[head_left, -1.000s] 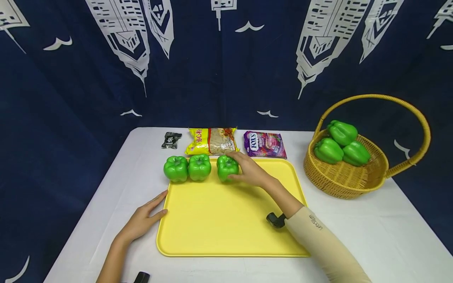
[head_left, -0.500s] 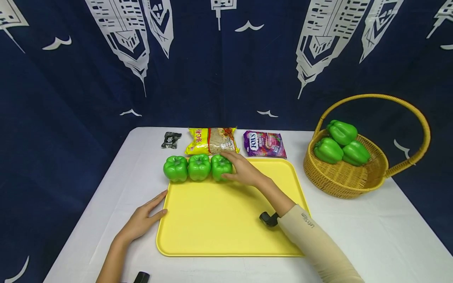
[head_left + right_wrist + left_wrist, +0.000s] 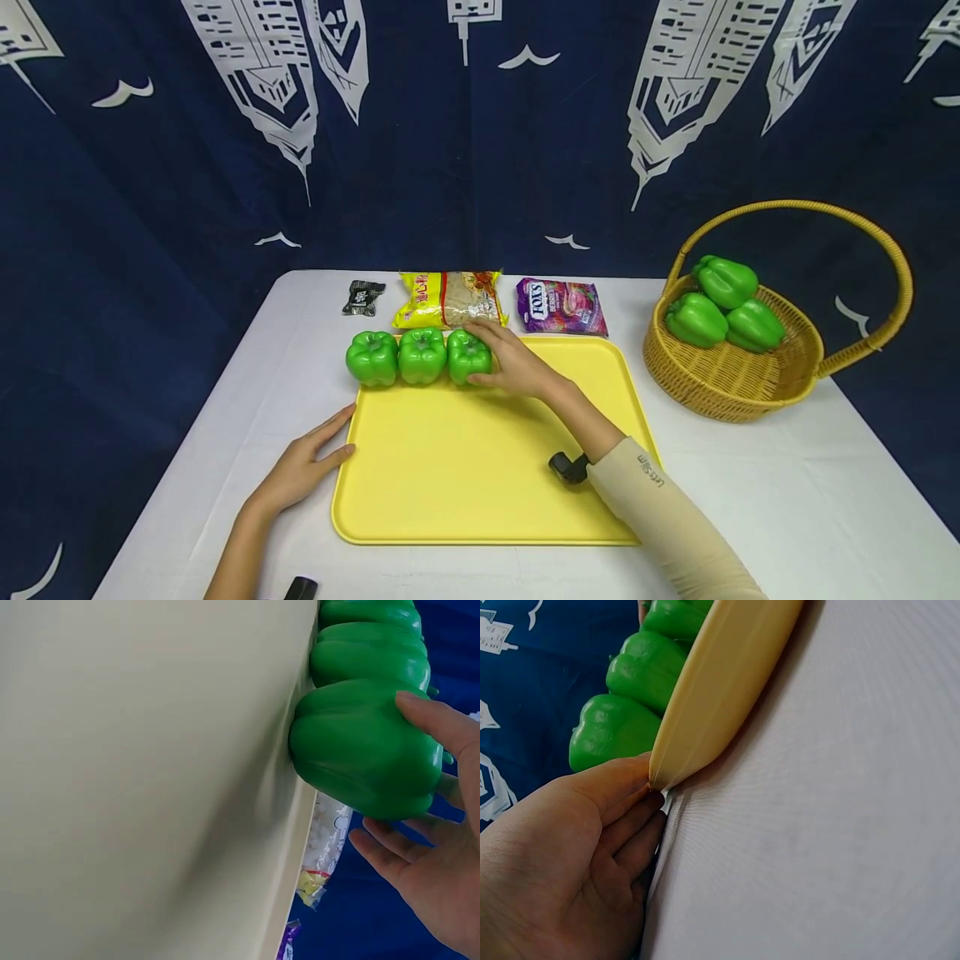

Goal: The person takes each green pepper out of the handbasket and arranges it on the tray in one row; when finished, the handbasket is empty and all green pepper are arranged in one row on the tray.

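Three green bell peppers stand in a row along the far left edge of the yellow tray (image 3: pixel 480 467). My right hand (image 3: pixel 517 362) holds the rightmost bell pepper (image 3: pixel 467 354), thumb on its near side and fingers behind it. That pepper sits right beside the middle bell pepper (image 3: pixel 422 356); the left bell pepper (image 3: pixel 372 359) overlaps the tray's corner. In the right wrist view, the thumb (image 3: pixel 431 716) lies on the held pepper's side. My left hand (image 3: pixel 296 467) rests at the tray's left edge with fingers extended, its fingertips touching the rim in the left wrist view.
Behind the tray lie a small black packet (image 3: pixel 363 297), a yellow noodle bag (image 3: pixel 450 298) and a purple candy bag (image 3: pixel 561 307). To the right stands a wicker basket (image 3: pixel 701 400) with a tall handle, three green peppers (image 3: pixel 723 282) inside. A dark blue curtain (image 3: pixel 465 167) hangs behind.
My right hand has moved the held bell pepper left along the tray edge, closing the gap to the middle pepper. Over the last half second it barely moves. The left hand stays put.
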Action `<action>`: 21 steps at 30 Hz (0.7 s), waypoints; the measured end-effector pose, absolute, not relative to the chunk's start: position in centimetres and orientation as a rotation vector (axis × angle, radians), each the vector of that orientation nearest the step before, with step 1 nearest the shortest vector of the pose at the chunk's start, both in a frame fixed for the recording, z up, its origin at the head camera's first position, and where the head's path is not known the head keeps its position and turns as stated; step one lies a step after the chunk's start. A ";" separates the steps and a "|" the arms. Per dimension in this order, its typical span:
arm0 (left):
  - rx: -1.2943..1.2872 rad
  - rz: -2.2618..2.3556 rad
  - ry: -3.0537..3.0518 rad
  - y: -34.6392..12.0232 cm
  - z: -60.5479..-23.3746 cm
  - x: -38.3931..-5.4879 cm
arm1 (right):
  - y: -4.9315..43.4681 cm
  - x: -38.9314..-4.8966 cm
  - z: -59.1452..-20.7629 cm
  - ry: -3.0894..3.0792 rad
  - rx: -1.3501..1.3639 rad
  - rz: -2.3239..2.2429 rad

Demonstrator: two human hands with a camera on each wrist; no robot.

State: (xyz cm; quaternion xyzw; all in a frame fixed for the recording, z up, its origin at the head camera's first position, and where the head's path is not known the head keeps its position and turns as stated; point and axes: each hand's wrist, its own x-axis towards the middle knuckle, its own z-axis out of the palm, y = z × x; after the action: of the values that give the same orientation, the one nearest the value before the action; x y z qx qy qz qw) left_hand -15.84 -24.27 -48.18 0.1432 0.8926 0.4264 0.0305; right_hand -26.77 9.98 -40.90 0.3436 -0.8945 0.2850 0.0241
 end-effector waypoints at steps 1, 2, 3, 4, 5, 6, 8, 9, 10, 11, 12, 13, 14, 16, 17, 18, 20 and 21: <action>0.441 1.314 2.752 -24.3 -48.2 -15.8 | 10.0 -26.7 -40.9 -2.775 1.052 0.887; 0.442 1.313 2.753 -24.3 -48.2 -15.8 | 10.0 -26.7 -41.0 -2.783 1.039 0.893; 0.441 1.312 2.754 -24.3 -48.2 -15.8 | 10.0 -26.6 -41.0 -2.790 1.026 0.901; 0.440 1.313 2.753 -24.3 -48.2 -15.8 | 10.1 -26.6 -41.0 -2.801 1.009 0.913; 0.440 1.314 2.752 -24.3 -48.2 -15.8 | 10.2 -26.5 -41.0 -2.808 0.997 0.921; 0.438 1.319 2.750 -24.2 -48.2 -15.8 | 10.3 -26.4 -40.9 -2.813 0.985 0.936; 0.438 1.327 2.744 -24.2 -48.1 -15.8 | 10.7 -26.2 -40.7 -2.809 0.968 0.969; 0.434 1.328 2.742 -24.2 -48.1 -15.8 | 11.0 -26.1 -40.6 -2.805 0.958 0.982; 0.434 1.329 2.740 -24.2 -48.1 -15.8 | 11.4 -26.0 -40.5 -2.798 0.949 0.997; 0.433 1.329 2.738 -24.2 -48.1 -15.8 | 11.8 -25.9 -40.3 -2.792 0.941 1.001; 0.432 1.329 2.737 -24.1 -48.0 -15.8 | 12.3 -25.7 -40.1 -2.785 0.926 1.012; 0.433 1.328 2.737 -24.1 -48.0 -15.8 | 12.9 -25.6 -40.0 -2.778 0.908 1.019; 0.433 1.328 2.737 -24.1 -48.0 -15.8 | 13.6 -25.4 -39.7 -2.773 0.888 1.021; 0.432 1.325 2.739 -24.2 -48.0 -15.8 | 15.1 -25.2 -39.3 -2.757 0.845 1.004; 0.431 1.323 2.740 -24.2 -48.0 -15.8 | 16.0 -25.0 -39.1 -2.748 0.824 0.989; 0.431 1.323 2.741 -24.2 -48.0 -15.8 | 16.9 -24.9 -38.9 -2.731 0.803 0.977; 0.429 1.321 2.741 -24.2 -48.0 -15.8 | 18.9 -24.8 -38.6 -2.702 0.765 0.936; 0.428 1.319 2.742 -24.2 -47.9 -15.7 | 19.9 -24.7 -38.5 -2.686 0.747 0.910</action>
State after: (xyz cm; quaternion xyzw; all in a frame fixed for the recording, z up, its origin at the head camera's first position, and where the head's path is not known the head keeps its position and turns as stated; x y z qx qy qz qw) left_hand -15.75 -24.19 -47.93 0.1391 0.8918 0.4291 0.0344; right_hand -24.69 19.93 -38.49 0.2534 -0.9108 0.3087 0.1041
